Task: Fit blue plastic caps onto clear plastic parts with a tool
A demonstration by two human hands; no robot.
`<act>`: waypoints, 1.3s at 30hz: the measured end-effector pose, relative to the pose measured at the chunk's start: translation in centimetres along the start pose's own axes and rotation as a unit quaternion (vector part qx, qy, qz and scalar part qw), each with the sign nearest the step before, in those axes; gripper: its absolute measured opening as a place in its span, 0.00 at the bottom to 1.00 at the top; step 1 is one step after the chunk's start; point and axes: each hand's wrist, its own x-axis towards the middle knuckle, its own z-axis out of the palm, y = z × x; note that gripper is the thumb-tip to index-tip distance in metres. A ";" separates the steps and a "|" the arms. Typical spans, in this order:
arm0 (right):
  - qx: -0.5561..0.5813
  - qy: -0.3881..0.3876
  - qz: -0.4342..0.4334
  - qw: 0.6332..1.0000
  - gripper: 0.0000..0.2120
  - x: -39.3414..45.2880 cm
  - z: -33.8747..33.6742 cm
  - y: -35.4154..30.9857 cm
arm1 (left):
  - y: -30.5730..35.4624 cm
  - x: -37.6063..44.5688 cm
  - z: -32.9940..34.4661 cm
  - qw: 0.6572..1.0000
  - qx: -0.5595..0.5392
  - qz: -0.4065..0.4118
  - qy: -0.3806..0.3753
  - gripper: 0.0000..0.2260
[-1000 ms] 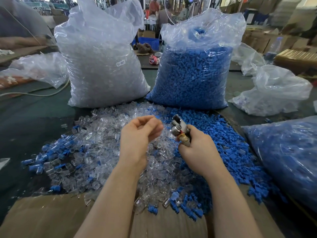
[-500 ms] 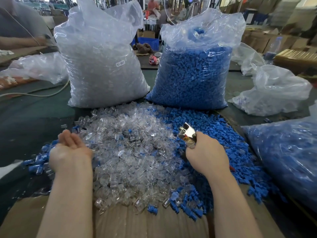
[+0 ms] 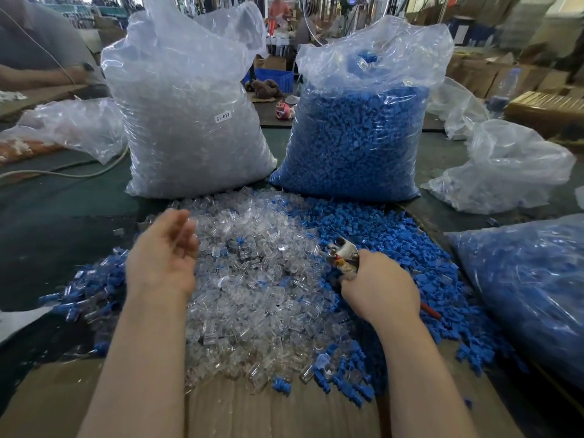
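left hand hovered with relaxed fingers, holding nothing, over the clear plastic parts.
parts lay just right of it; right hand gripped the tool, blue plastic caps beyond.

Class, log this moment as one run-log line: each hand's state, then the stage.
left hand: open, empty, above clear parts | right hand: grips tool by blue caps | stage: between pieces

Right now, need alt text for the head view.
A person's right hand grips a metal tool over loose blue caps, while the open left hand hovers above a pile of clear plastic parts.
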 end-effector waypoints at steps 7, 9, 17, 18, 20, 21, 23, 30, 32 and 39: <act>-0.017 -0.023 0.000 1.000 0.03 0.0 0.0 -0.1 | -3.8 -3.3 2.8 0.757 0.610 0.083 -0.220 0.18; -0.019 -0.022 0.001 1.000 0.05 0.0 0.0 -0.1 | -4.5 -3.3 3.0 0.640 0.728 0.098 -0.228 0.25; 0.002 0.014 0.020 1.000 0.09 0.1 0.1 -0.1 | -5.4 -3.2 3.0 0.601 0.757 0.166 -0.195 0.10; 0.006 0.023 0.021 0.999 0.10 0.2 0.1 -0.2 | -5.4 -3.2 3.0 0.606 0.754 0.165 -0.194 0.09; 0.021 0.039 0.023 0.999 0.12 0.3 0.2 -0.2 | -5.4 -3.1 2.9 0.614 0.745 0.169 -0.197 0.10; 0.028 0.045 0.021 0.998 0.13 0.3 0.2 -0.2 | -5.5 -3.0 2.8 0.620 0.740 0.172 -0.199 0.11; 0.040 0.056 0.002 0.998 0.12 0.5 0.2 -0.3 | -5.4 -3.0 2.8 0.631 0.729 0.174 -0.201 0.12; 0.159 0.104 -0.035 0.981 0.07 0.5 0.0 -0.5 | -5.3 -3.2 3.3 0.749 0.604 0.153 -0.224 0.08; 0.216 0.109 -0.034 0.970 0.05 0.5 -0.2 -0.5 | -5.1 -3.4 3.6 0.789 0.550 0.138 -0.237 0.08; 0.425 0.117 -0.081 0.894 0.06 -0.2 -0.6 -0.7 | -5.1 -4.2 4.6 0.894 0.351 0.010 -0.277 0.05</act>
